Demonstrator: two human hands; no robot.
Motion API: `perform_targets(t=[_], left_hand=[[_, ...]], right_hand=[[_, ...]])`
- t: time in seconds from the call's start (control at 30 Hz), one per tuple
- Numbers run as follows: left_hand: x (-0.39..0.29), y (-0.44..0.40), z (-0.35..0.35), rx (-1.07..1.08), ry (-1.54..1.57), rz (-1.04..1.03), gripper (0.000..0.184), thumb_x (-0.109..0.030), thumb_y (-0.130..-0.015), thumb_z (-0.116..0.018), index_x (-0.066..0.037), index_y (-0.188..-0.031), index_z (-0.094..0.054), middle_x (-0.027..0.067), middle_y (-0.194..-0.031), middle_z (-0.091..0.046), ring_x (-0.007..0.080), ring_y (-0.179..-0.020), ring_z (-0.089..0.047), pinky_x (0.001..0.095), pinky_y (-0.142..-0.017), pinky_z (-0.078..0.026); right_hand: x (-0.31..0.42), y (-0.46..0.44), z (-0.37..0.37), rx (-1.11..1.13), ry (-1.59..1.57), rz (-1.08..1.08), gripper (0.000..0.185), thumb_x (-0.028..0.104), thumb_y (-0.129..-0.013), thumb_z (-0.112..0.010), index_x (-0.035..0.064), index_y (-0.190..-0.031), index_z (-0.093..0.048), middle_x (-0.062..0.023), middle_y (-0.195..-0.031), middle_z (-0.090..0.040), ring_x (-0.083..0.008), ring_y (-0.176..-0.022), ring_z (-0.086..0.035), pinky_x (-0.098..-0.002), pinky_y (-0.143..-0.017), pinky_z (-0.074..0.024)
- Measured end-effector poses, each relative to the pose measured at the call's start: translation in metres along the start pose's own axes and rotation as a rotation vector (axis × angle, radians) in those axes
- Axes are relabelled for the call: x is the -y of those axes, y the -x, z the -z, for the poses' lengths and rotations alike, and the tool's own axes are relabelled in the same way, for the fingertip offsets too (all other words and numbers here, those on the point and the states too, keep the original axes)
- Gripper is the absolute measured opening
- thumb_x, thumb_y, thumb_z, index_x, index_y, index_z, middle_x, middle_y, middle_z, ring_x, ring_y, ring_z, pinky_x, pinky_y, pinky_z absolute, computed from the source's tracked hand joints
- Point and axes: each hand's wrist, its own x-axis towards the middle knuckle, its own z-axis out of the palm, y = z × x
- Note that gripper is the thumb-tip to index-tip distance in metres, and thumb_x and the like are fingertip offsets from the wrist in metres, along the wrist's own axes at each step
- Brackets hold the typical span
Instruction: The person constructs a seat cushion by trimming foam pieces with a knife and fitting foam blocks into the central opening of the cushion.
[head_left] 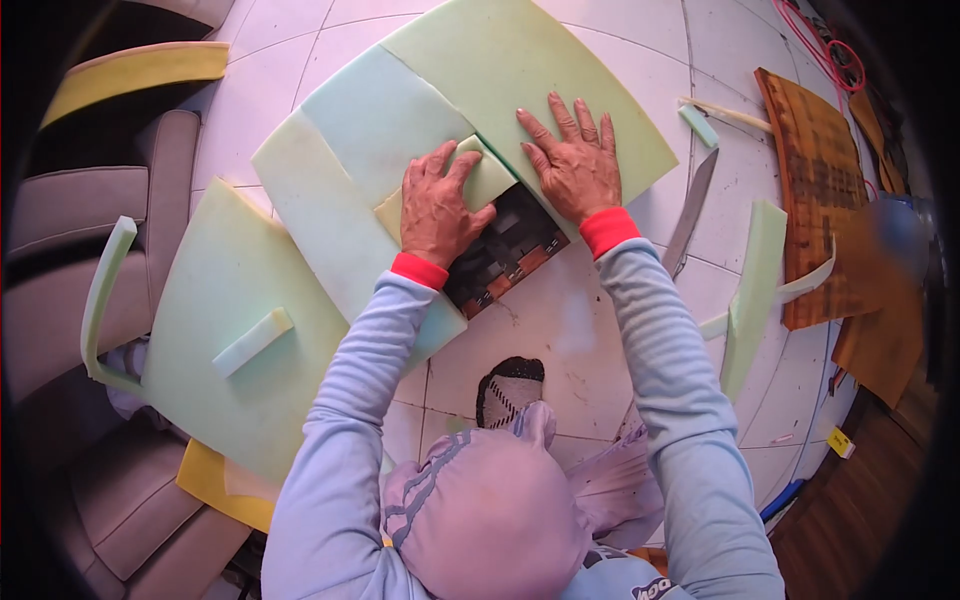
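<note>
My left hand [438,210] is closed on a small pale-yellow foam piece [487,178], fingers curled over it and thumb at its near side. The piece lies in a gap in a large foam panel [375,110] made of blue and green sections. Through the gap shows a dark patterned board [515,240]. My right hand [577,165] rests flat with fingers spread on the green section [550,65], just right of the gap. What lies under my palms is hidden.
Another foam sheet [230,290] with a foam strip [252,342] on it lies at left, beside brown sofa seats [80,210]. At right are a long knife blade [690,210], foam offcuts [752,290] and a brown patterned board [810,170]. My socked foot [508,392] is below the panel.
</note>
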Motion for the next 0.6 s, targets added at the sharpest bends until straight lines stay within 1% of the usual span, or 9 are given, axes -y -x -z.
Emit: perform_targets(t=[0.07, 0.17, 0.27, 0.3, 0.4, 0.43, 0.53, 0.57, 0.6], left_hand=[[0.002, -0.005, 0.001, 0.022, 0.021, 0.013, 0.069, -0.025, -0.071, -0.090, -0.017, -0.137, -0.068, 0.0160, -0.152, -0.056, 0.0400, -0.139, -0.051, 0.0518, -0.120, -0.041], [-0.003, -0.008, 0.000, -0.029, 0.008, -0.009, 0.069, -0.028, -0.074, -0.088, -0.015, -0.138, -0.067, 0.0164, -0.152, -0.053, 0.0411, -0.139, -0.049, 0.0537, -0.122, -0.038], [-0.004, -0.007, -0.004, -0.096, 0.004, -0.107, 0.068, -0.029, -0.076, -0.087, -0.013, -0.139, -0.066, 0.0171, -0.153, -0.051, 0.0424, -0.139, -0.047, 0.0549, -0.122, -0.036], [-0.003, -0.006, -0.005, -0.047, 0.002, -0.122, 0.068, -0.028, -0.078, -0.086, -0.008, -0.139, -0.065, 0.0182, -0.153, -0.051, 0.0422, -0.141, -0.046, 0.0550, -0.124, -0.035], [0.005, -0.006, -0.010, 0.006, -0.050, -0.226, 0.065, -0.029, -0.082, -0.085, -0.006, -0.140, -0.064, 0.0193, -0.153, -0.050, 0.0415, -0.145, -0.043, 0.0559, -0.128, -0.032], [0.009, -0.006, -0.016, 0.015, -0.027, -0.223, 0.067, -0.031, -0.086, -0.083, -0.005, -0.144, -0.060, 0.0198, -0.153, -0.050, 0.0423, -0.149, -0.040, 0.0581, -0.132, -0.024], [0.009, -0.007, -0.012, 0.020, 0.080, -0.183, 0.070, -0.033, -0.090, -0.082, -0.008, -0.150, -0.056, 0.0202, -0.157, -0.048, 0.0445, -0.153, -0.037, 0.0615, -0.133, -0.016], [0.011, -0.007, -0.004, -0.047, 0.088, -0.158, 0.070, -0.033, -0.091, -0.081, -0.008, -0.151, -0.054, 0.0204, -0.159, -0.047, 0.0450, -0.154, -0.036, 0.0631, -0.133, -0.014], [0.012, -0.003, 0.009, -0.108, 0.100, -0.133, 0.070, -0.033, -0.093, -0.080, -0.009, -0.153, -0.053, 0.0206, -0.161, -0.046, 0.0454, -0.155, -0.035, 0.0646, -0.133, -0.011]], right_hand=[[0.000, -0.004, 0.003, 0.013, 0.005, 0.003, 0.052, 0.053, -0.113, -0.045, 0.0454, -0.164, -0.046, -0.0055, -0.177, -0.035, -0.0361, -0.163, -0.030, -0.0596, -0.134, -0.0133], [0.003, -0.002, 0.003, 0.034, 0.049, -0.006, 0.052, 0.053, -0.114, -0.043, 0.0449, -0.165, -0.043, -0.0057, -0.178, -0.033, -0.0364, -0.163, -0.029, -0.0601, -0.133, -0.0131], [0.004, -0.001, -0.004, -0.044, 0.065, 0.029, 0.052, 0.050, -0.114, -0.043, 0.0421, -0.165, -0.045, -0.0074, -0.177, -0.035, -0.0375, -0.163, -0.030, -0.0624, -0.133, -0.0119], [0.004, -0.001, -0.004, -0.036, 0.071, 0.040, 0.054, 0.049, -0.113, -0.044, 0.0405, -0.166, -0.044, -0.0084, -0.176, -0.035, -0.0382, -0.162, -0.030, -0.0626, -0.133, -0.0125], [0.008, -0.001, 0.001, -0.017, 0.021, 0.091, 0.055, 0.049, -0.112, -0.047, 0.0390, -0.166, -0.044, -0.0086, -0.176, -0.036, -0.0380, -0.163, -0.029, -0.0623, -0.133, -0.0121], [0.006, 0.001, 0.000, -0.015, -0.085, 0.240, 0.055, 0.048, -0.111, -0.051, 0.0378, -0.165, -0.046, -0.0093, -0.175, -0.038, -0.0386, -0.162, -0.030, -0.0621, -0.133, -0.0113], [0.019, 0.007, 0.007, 0.054, 0.013, 0.300, 0.053, 0.048, -0.110, -0.053, 0.0366, -0.162, -0.051, -0.0075, -0.174, -0.039, -0.0380, -0.160, -0.033, -0.0627, -0.133, -0.0111], [0.023, 0.006, 0.005, 0.007, -0.040, 0.256, 0.053, 0.049, -0.110, -0.054, 0.0337, -0.160, -0.055, -0.0058, -0.171, -0.045, -0.0356, -0.159, -0.035, -0.0636, -0.133, -0.0096], [0.033, 0.008, 0.009, -0.019, -0.039, 0.199, 0.052, 0.048, -0.109, -0.055, 0.0321, -0.158, -0.057, -0.0055, -0.169, -0.047, -0.0352, -0.158, -0.037, -0.0632, -0.133, -0.0116]])
